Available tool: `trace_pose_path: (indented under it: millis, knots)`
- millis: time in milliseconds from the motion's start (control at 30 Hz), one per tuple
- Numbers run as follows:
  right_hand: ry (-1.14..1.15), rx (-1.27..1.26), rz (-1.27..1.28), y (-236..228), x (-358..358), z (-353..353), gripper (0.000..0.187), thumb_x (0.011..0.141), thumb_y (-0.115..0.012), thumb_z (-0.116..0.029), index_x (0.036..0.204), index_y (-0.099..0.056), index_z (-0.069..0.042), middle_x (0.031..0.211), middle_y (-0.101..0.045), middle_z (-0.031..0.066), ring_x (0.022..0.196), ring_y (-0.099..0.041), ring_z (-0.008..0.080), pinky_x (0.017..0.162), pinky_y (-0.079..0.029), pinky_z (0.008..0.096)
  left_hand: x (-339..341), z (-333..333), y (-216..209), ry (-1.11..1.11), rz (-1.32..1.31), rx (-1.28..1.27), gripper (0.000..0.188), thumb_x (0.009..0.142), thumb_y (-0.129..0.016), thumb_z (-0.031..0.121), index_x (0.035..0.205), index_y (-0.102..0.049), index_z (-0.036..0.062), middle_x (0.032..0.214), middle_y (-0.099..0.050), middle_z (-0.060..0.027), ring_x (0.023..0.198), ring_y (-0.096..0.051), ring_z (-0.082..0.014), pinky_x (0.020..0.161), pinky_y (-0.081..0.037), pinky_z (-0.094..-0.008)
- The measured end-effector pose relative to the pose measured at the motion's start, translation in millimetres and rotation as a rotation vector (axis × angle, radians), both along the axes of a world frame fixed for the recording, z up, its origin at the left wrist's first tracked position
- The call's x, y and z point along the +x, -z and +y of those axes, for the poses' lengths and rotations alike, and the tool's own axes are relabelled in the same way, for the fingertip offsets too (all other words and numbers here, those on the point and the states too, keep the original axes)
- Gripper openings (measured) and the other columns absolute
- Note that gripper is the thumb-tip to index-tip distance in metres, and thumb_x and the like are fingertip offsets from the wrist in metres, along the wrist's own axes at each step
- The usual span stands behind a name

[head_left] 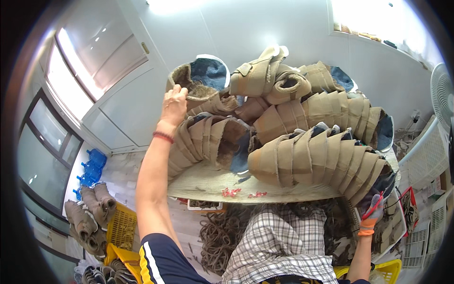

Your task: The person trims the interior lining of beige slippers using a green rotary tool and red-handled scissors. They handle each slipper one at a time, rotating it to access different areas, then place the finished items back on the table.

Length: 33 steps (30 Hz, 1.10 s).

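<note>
My bare left hand [175, 102], with a red cord at the wrist, reaches to the far left of the table. Its fingers are closed on the rim of a tan, fleece-lined boot upper [201, 97] with a blue and white inner end. My right hand [371, 218], in a grey and orange glove, is low at the right, closed on a tool with a red loop handle [376, 206]; its working end cannot be made out. Beside that hand ends a long row of nested tan uppers [312, 161]. Another nested row [208, 142] lies below my left hand.
The table edge [283, 193] carries red scraps. More uppers [326, 113] are heaped at the back. Dark cord-like strips [220, 239] lie beneath. A yellow crate [122, 227], bundled uppers [90, 217] and blue water jugs [94, 163] stand left; a white fan [442, 90] stands right.
</note>
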State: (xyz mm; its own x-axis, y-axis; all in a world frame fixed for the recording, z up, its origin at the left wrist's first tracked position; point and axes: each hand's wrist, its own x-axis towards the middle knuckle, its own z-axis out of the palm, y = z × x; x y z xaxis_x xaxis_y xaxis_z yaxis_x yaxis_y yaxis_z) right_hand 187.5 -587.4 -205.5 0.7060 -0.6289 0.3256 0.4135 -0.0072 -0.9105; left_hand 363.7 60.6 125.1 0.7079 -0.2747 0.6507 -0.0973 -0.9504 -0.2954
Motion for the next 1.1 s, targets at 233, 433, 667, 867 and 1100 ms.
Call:
trace_pose_path:
  millis: [233, 433, 667, 867, 1100]
  knots:
    - [-0.103, 0.072, 0.124, -79, -36, 28, 0.040, 0.096, -0.051, -0.038, 0.114, -0.057, -0.002, 0.069, -0.048, -0.0047, 0.050, -0.039, 0.0005, 0.040, -0.025, 0.0151, -181, -12, -34, 0.133, 0.094, -0.172, 0.017, 0.073, -0.060, -0.004, 0.088, -0.056, 0.0012, 0.092, -0.053, -0.0115, 0.087, -0.056, -0.0314, 0.076, -0.046, -0.0388]
    - [-0.198, -0.043, 0.195, -112, -77, 39, 0.051, 0.094, -0.050, -0.045, 0.120, -0.056, -0.002, 0.070, -0.045, -0.0058, 0.054, -0.037, 0.0012, 0.045, -0.026, 0.0160, -284, -74, 3, 0.314, 0.478, -0.290, 0.026, 0.066, -0.065, -0.010, 0.089, -0.058, 0.0001, 0.094, -0.054, -0.0120, 0.083, -0.057, -0.0293, 0.071, -0.048, -0.0344]
    - [-0.669, -0.277, 0.381, -179, -118, 117, 0.034, 0.091, -0.058, -0.029, 0.109, -0.058, -0.001, 0.077, -0.055, -0.0044, 0.058, -0.042, 0.0014, 0.055, -0.034, 0.0154, -337, -137, 66, 0.584, 0.909, -0.422, 0.032, 0.062, -0.074, -0.001, 0.090, -0.060, 0.0034, 0.097, -0.055, -0.0103, 0.084, -0.055, -0.0279, 0.070, -0.047, -0.0348]
    - [-1.051, -1.503, 0.684, -185, -114, 201, 0.027, 0.084, -0.058, -0.029, 0.097, -0.064, -0.007, 0.081, -0.067, 0.0151, 0.075, -0.066, 0.0321, 0.068, -0.052, 0.0404, -344, -160, 115, 0.753, 1.018, -0.393, 0.023, 0.067, -0.060, -0.003, 0.089, -0.056, 0.0029, 0.096, -0.054, -0.0125, 0.082, -0.053, -0.0285, 0.072, -0.046, -0.0357]
    - [-1.163, -1.539, 1.042, -132, -100, 192, 0.029, 0.084, -0.056, -0.028, 0.100, -0.064, -0.005, 0.085, -0.068, 0.0169, 0.081, -0.066, 0.0329, 0.072, -0.052, 0.0405, -353, -155, 153, 0.730, 0.979, -0.451, 0.030, 0.063, -0.071, -0.006, 0.090, -0.060, 0.0022, 0.101, -0.056, -0.0118, 0.090, -0.056, -0.0300, 0.077, -0.048, -0.0375]
